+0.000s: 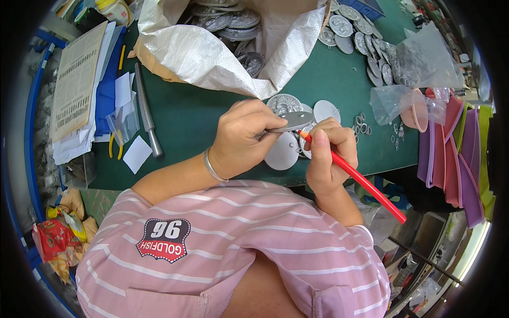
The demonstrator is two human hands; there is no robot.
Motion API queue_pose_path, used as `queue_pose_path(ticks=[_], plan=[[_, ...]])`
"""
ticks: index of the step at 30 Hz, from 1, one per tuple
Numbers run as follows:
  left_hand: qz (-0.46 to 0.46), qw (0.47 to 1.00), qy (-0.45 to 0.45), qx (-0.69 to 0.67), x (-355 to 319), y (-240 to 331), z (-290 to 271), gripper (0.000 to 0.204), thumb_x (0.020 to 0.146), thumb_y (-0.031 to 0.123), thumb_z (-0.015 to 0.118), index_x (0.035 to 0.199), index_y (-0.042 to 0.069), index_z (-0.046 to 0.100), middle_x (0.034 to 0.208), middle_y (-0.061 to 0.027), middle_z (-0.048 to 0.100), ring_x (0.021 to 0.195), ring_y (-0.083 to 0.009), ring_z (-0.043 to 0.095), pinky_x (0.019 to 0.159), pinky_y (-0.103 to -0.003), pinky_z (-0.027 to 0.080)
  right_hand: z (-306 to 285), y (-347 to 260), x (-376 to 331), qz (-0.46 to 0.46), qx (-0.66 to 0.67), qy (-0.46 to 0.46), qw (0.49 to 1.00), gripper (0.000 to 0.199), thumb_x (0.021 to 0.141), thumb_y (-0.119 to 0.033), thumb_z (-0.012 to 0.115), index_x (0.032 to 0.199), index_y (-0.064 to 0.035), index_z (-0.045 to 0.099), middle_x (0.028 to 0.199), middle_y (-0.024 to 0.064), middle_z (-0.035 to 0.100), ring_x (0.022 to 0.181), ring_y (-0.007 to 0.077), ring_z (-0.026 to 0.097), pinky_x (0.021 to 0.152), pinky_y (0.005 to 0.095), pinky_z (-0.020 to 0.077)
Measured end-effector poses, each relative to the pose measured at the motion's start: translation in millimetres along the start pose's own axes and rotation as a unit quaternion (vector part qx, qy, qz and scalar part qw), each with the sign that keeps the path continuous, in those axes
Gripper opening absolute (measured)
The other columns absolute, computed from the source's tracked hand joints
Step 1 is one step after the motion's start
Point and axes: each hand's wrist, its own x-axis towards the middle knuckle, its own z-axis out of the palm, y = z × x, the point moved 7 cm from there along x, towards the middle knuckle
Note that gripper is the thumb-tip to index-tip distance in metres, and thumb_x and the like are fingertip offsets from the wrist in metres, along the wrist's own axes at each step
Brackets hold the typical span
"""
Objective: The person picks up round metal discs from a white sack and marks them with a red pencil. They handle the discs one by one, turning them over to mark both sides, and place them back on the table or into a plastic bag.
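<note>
My left hand [245, 135] pinches a grey metal disc [292, 121] by its left edge, tilted above the table. In my right hand [333, 153] is a red pencil [366, 183], its tip close to the disc's near edge; whether it touches, I cannot tell. Beneath and around the held piece lie more metal discs: an embossed one [283, 103] behind it, a plain one [326, 111] to the right and another plain one [281, 151] in front. Small metal rings [362, 125] are scattered to the right of my right hand.
A white woven sack [212, 61] of discs stands at the back. More embossed discs [341, 25] pile up at the back right beside clear plastic bags [429, 58]. A metal file [144, 108] and papers [79, 90] lie left. Coloured strips [456, 153] hang over the right edge.
</note>
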Motion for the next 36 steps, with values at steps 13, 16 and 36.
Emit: queue_pose_path(ticks=[13, 16, 36], plan=[[0.013, 0.999, -0.027, 0.010, -2.7, 1.8, 0.3, 0.024, 0.061, -0.008, 0.072, 0.082, 0.003, 0.068, 0.075, -0.0077, 0.061, 0.064, -0.0148, 0.058, 0.053, -0.024, 0.045, -9.1, 11.2, 1.4, 0.037, -0.042, 0.045, 0.997, 0.010, 0.084, 0.001, 0.052, 0.076, 0.0005, 0.047, 0.062, 0.0091, 0.055, 0.053, 0.0126, 0.046, 0.049, 0.0256, 0.0362], [0.008, 0.999, -0.027, 0.019, -1.4, 3.9, 0.4, 0.023, 0.062, -0.008, 0.071, 0.081, 0.003, 0.068, 0.074, -0.0077, 0.061, 0.064, -0.0147, 0.058, 0.054, -0.024, 0.046, -15.4, 10.7, 0.7, 0.025, -0.022, 0.066, 0.997, 0.010, 0.085, 0.000, 0.051, 0.076, 0.0001, 0.047, 0.062, 0.0088, 0.054, 0.053, 0.0114, 0.046, 0.048, 0.0249, 0.0352], [-0.035, 0.998, -0.019, 0.058, -4.7, 0.4, -0.8, 0.041, 0.066, -0.001, 0.074, 0.097, 0.004, 0.048, 0.079, -0.0076, 0.068, 0.077, -0.0145, 0.067, 0.065, -0.023, 0.050, -6.1, 13.0, -0.2, 0.044, -0.028, 0.029, 0.998, 0.009, 0.084, 0.002, 0.053, 0.077, 0.0006, 0.048, 0.063, 0.0091, 0.055, 0.052, 0.0128, 0.047, 0.048, 0.0247, 0.0362]])
